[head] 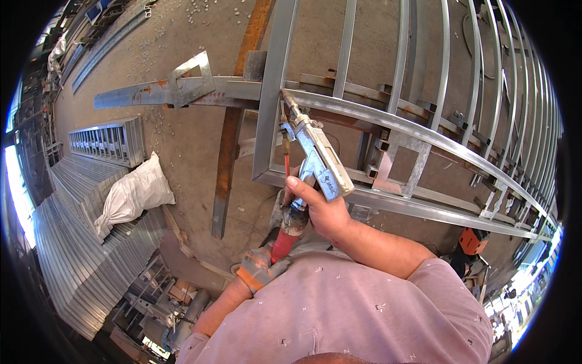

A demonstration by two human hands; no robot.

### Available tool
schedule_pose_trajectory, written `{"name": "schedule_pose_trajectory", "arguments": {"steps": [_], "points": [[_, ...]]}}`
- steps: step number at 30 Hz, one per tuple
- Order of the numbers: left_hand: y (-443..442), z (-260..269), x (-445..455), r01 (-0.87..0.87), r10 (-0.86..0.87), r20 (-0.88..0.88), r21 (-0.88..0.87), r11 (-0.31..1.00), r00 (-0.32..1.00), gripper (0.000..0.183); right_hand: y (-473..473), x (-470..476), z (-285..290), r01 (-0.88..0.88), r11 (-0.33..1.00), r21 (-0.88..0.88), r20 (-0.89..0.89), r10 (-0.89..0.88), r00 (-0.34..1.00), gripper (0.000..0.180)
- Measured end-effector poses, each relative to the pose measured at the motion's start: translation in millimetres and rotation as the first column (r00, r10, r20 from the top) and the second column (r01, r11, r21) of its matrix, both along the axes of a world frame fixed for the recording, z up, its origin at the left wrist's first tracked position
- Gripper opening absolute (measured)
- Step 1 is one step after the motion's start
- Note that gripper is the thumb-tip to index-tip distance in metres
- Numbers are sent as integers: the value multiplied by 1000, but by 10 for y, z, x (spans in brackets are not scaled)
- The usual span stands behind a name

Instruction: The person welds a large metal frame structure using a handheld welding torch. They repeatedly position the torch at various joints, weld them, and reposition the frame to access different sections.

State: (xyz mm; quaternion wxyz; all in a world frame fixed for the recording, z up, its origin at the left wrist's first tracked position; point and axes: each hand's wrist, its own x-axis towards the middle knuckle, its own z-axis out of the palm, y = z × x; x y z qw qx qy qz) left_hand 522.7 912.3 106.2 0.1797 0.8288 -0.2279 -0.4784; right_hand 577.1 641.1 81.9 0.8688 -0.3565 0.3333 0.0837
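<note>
My right hand (325, 207), bare, is closed around the grip of a Jasic welding gun (320, 157), its thumb along the side. The gun's copper-coloured nozzle points away from me. Its tip is at the inner corner where a wide steel tube (274, 59) meets a narrower galvanized rail (359, 109); whether it touches cannot be told. A thin red line runs beside the gun's front. Nearer my body, my left hand (263, 267), in a grey and orange glove, holds the red sleeve (284, 245) behind the gun's grip. Its fingertips are partly hidden.
Parallel bars of the metal frame stretch right. A square plate with a cut-out (207, 86) lies on a support beam (122, 94) at left. A rusty beam (226, 177) crosses below. Stacked metal profiles (86, 255), a white sack (136, 193) and an orange machine (473, 241) stand farther out.
</note>
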Motion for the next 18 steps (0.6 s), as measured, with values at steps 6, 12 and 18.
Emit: {"name": "schedule_pose_trajectory", "arguments": {"steps": [6,12,18], "points": [[155,-77,-106,56,-50,58,-99,994,997,65,-18,-2,-49,-38,998,-46,18,39,999,33],[234,-241,-271,-1,5,59,-65,998,998,62,-9,-10,-33,-45,996,-81,8,46,999,32],[192,-102,-164,28,-25,-91,39,999,996,59,-11,3,-52,-83,991,-105,6,84,996,29]]}}
